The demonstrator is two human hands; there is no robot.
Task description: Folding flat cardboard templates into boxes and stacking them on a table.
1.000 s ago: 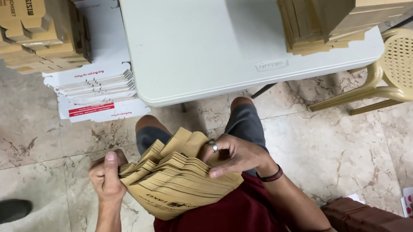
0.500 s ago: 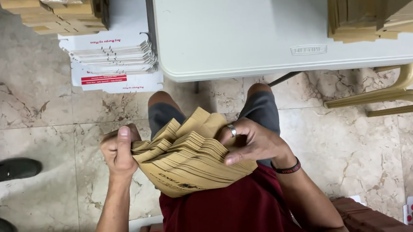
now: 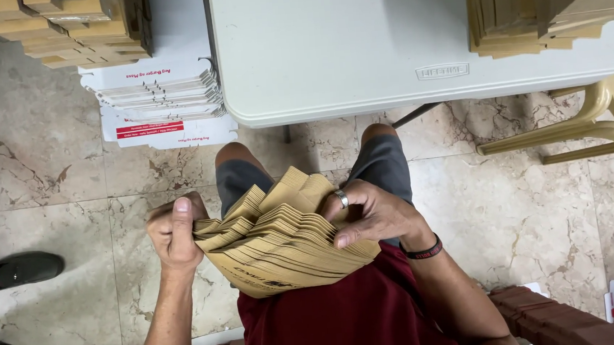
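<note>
2 hands: both closed on 1 fanned stack of flat brown cardboard sheets (image 3: 282,235), held over the lap.
Left hand (image 3: 174,232): fist clamped on the stack's left edge, thumb on top.
Right hand (image 3: 371,215): fingers curled over the right edge, fingertips pressing the sheets.
Table (image 3: 356,54): white, ahead of the knees.

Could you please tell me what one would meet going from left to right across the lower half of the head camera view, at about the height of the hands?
Another person's black shoe → left hand → fanned stack of flat brown cardboard pieces → right hand → black wristband → marble floor.
</note>
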